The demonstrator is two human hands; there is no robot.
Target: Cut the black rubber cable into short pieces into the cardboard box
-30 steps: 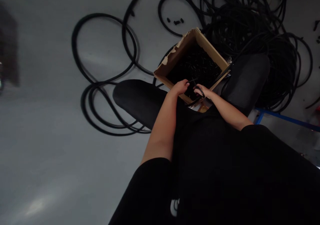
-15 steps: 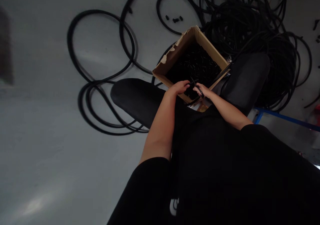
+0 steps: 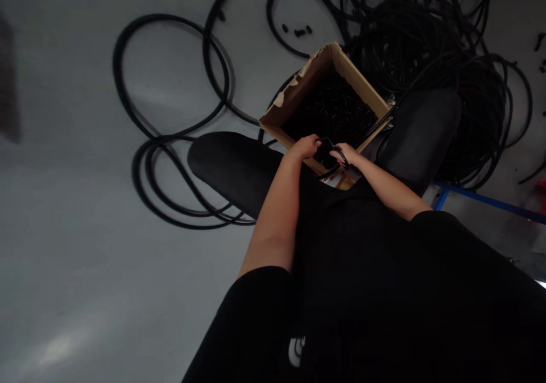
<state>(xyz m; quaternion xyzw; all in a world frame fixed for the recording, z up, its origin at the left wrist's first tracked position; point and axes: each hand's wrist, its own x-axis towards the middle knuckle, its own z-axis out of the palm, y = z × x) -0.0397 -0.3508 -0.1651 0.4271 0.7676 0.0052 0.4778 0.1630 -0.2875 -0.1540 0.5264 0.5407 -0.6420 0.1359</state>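
Note:
Over the near edge of an open cardboard box (image 3: 362,78), my left hand (image 3: 307,146) is closed on a thin black hose (image 3: 326,139). My right hand (image 3: 344,154) is closed around the dark handles of a scissors-like cutter (image 3: 342,157), just to the right of the left hand. The hose spans the small gap between the hands; the cutter's blades are hard to make out against it. Many short black pieces (image 3: 336,107) lie inside the box below the hands.
A big tangle of black hose (image 3: 409,42) lies behind and right of the box. Looser hose loops (image 3: 170,136) spread over the grey floor at left. Small black pieces (image 3: 300,32) sit beyond the box. A blue bar (image 3: 486,197) runs at right. My legs flank the box.
The cutter's blade, which pointed up between the hands, no longer shows distinctly. A curved black length now spans the gap. My left hand has shifted slightly left and down.

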